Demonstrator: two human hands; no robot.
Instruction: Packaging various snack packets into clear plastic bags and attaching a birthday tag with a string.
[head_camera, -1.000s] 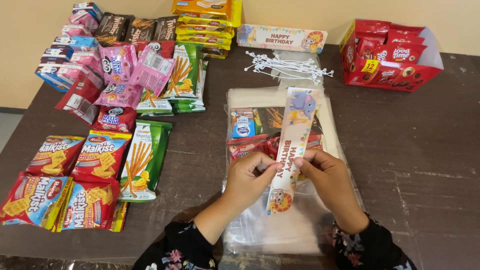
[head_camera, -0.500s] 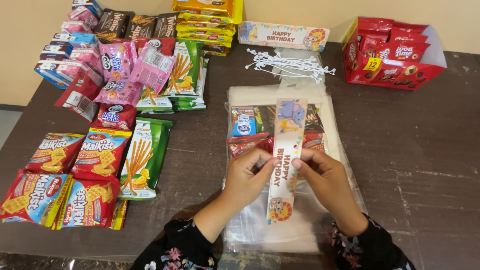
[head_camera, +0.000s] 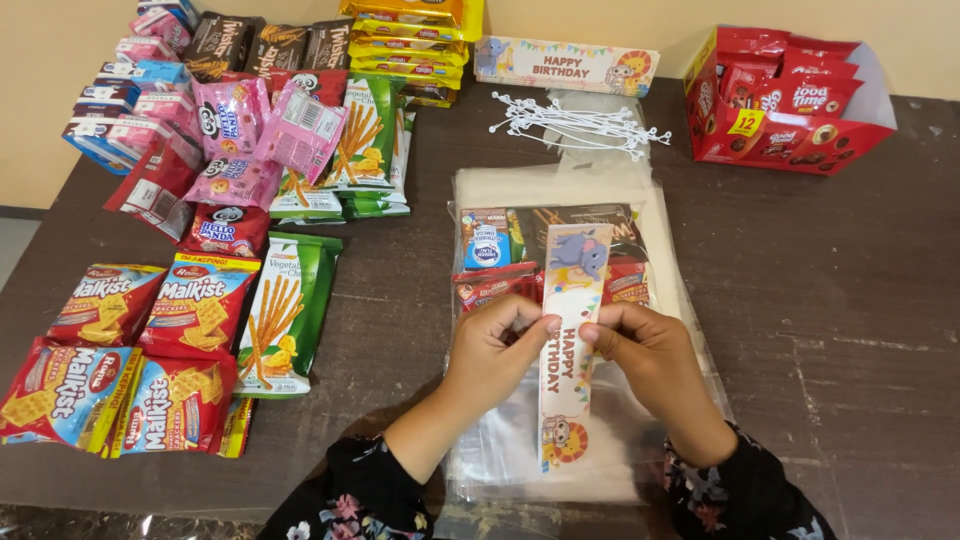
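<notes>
Dark table (head_camera: 820, 300): left hand (head_camera: 495, 350) and right hand (head_camera: 645, 355) fingers pinch a cartoon-animal paper strip (head_camera: 568, 340) over clear bags (head_camera: 560, 195).

Lighting is pretty even and soft here, bright enough that all colours read clearly. Shadows are weak: a faint dark patch sits on the brown table (head_camera: 820, 300) just under the left hand (head_camera: 495, 350) and its wrist, nothing hard-edged. Some sheen shows on the clear plastic bags (head_camera: 560, 185) beyond and beneath the right hand (head_camera: 645, 350), plus small glints on the foil snack packets (head_camera: 190, 310) well to the left of the left hand. Focus is sharp across the frame, with no obvious motion blur on either hand.
</notes>
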